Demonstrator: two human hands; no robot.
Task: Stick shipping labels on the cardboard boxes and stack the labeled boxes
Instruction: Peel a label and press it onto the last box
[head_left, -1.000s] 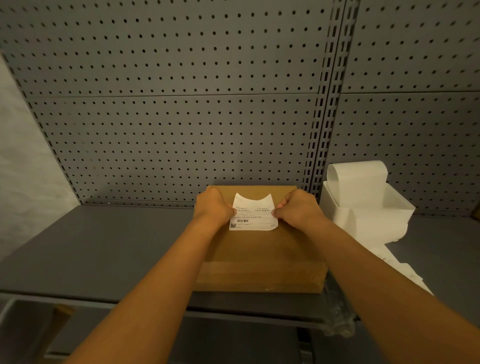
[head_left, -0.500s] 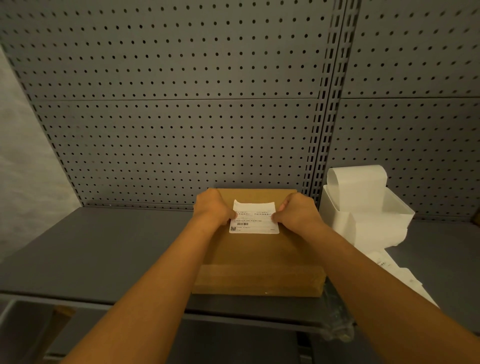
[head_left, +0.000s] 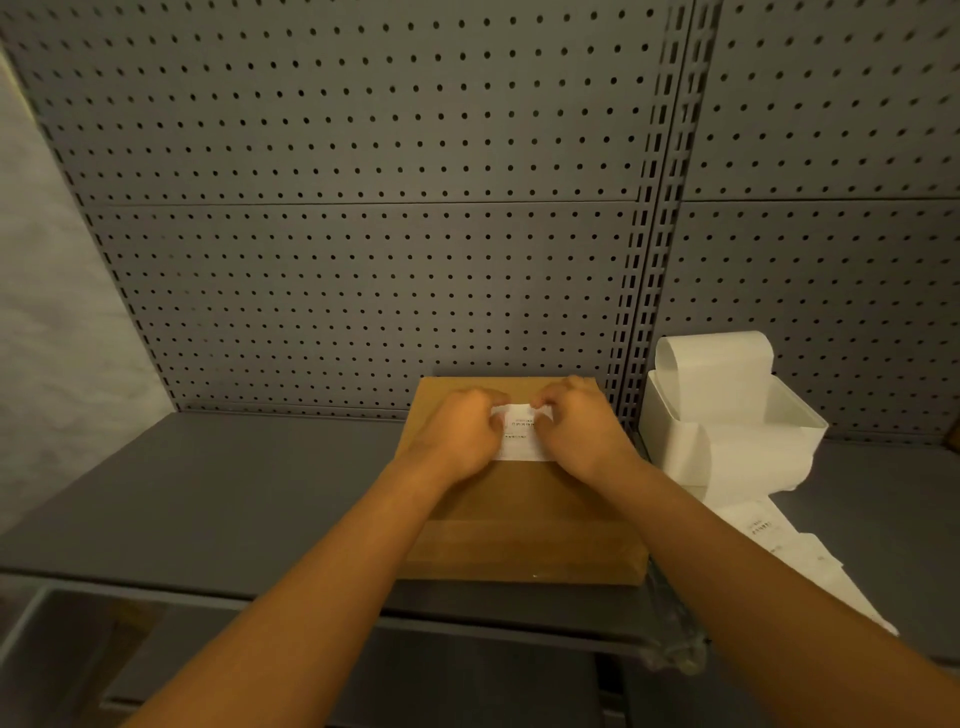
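- Brown corrugated cardboard box (head_left: 519, 514) sits flat near the front edge of the grey metal shelf (head_left: 208, 499), its far side almost against the perforated grey back panel (head_left: 363, 260).
- Left hand (head_left: 457, 441) and right hand (head_left: 582, 436) press curled fingers on a white printed paper shipping label (head_left: 521, 436) lying on the box top; neither grasps anything.
- Thin and floppy, the label likely creases easily; smoothing outward from its middle suits it.
- Rigid, seemingly light, the box is best lifted by its two side edges.
- White plastic label bin (head_left: 727, 431) stands just right of the box.
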